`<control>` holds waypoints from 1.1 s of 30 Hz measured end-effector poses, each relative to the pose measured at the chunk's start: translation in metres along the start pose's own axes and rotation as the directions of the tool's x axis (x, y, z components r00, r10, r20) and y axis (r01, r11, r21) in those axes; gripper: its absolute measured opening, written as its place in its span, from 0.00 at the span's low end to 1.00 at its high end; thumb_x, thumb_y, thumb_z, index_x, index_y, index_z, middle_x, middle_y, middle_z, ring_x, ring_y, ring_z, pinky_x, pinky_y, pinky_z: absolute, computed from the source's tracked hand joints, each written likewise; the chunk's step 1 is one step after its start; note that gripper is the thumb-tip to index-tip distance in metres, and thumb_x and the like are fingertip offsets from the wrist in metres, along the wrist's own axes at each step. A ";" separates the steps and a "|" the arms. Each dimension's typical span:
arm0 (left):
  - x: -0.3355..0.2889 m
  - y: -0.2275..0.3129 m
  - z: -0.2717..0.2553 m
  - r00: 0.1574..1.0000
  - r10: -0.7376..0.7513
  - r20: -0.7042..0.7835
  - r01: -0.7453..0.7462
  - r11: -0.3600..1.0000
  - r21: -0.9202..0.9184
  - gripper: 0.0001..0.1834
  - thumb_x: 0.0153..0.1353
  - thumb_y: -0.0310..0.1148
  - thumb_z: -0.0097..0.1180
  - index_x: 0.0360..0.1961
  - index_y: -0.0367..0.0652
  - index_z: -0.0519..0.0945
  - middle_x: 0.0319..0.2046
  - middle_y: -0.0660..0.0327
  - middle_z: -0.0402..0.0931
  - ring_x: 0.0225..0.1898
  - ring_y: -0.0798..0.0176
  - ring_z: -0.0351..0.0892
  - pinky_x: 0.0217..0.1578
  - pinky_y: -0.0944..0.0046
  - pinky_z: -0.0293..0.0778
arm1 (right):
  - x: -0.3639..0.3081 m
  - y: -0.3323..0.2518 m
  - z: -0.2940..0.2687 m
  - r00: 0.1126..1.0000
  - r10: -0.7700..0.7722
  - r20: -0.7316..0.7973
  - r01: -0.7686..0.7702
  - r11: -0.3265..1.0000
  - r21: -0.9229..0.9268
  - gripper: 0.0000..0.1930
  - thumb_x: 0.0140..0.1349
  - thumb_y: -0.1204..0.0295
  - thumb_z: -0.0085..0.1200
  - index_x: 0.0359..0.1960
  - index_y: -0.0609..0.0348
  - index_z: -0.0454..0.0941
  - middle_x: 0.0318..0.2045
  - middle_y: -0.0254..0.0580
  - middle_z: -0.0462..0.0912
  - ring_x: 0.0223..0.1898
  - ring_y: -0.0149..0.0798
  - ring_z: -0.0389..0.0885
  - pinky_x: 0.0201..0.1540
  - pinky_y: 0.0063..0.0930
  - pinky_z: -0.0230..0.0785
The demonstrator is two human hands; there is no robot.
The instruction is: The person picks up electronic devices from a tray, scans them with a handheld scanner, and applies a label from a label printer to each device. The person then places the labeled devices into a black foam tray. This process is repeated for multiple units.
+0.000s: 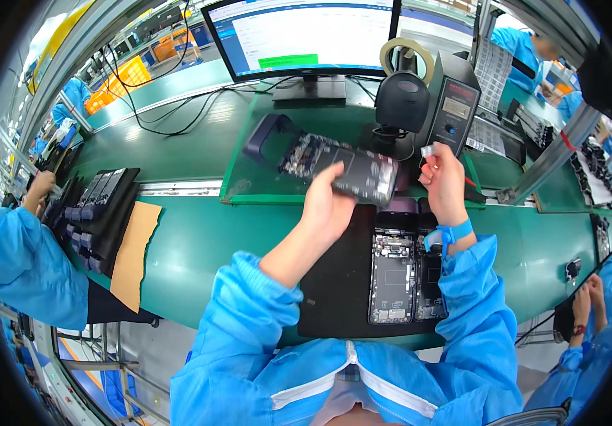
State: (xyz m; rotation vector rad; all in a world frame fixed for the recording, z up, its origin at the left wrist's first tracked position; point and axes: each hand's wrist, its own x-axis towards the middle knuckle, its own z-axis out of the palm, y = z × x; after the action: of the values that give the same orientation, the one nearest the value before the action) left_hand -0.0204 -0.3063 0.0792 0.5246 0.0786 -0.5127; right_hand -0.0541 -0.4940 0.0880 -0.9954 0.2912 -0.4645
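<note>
My left hand grips an opened handheld device, tilted above the green bench, its circuit board and dark battery area facing up. A dark looped part sticks out at the device's far left end; whether it is joined on cannot be made out. To the right, my right hand pinches a small white piece between thumb and finger, apart from the device. A blue wrist strap circles that wrist. Below, two more opened devices lie side by side on a black mat, one partly covered by my right sleeve.
A barcode scanner stands before a monitor, beside a tape roll and a black control box. Stacked device parts and torn cardboard lie left. Co-workers in blue sit at both sides.
</note>
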 end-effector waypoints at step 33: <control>-0.104 -0.008 -0.078 0.844 0.366 0.392 -0.484 0.203 0.851 0.12 0.49 0.22 0.49 0.37 0.38 0.73 0.31 0.56 0.76 0.34 0.62 0.76 0.34 0.64 0.70 | -0.139 -0.018 0.077 0.727 -0.112 0.678 0.346 0.912 -0.221 0.14 0.47 0.73 0.61 0.32 0.62 0.69 0.49 0.46 0.61 0.50 0.37 0.64 0.50 0.31 0.64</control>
State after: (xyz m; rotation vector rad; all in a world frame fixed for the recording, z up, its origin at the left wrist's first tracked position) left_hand -0.1102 -0.2267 0.0288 1.6518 -0.5262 0.0618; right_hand -0.1449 -0.3763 0.1471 -1.4781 -0.4194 -0.2646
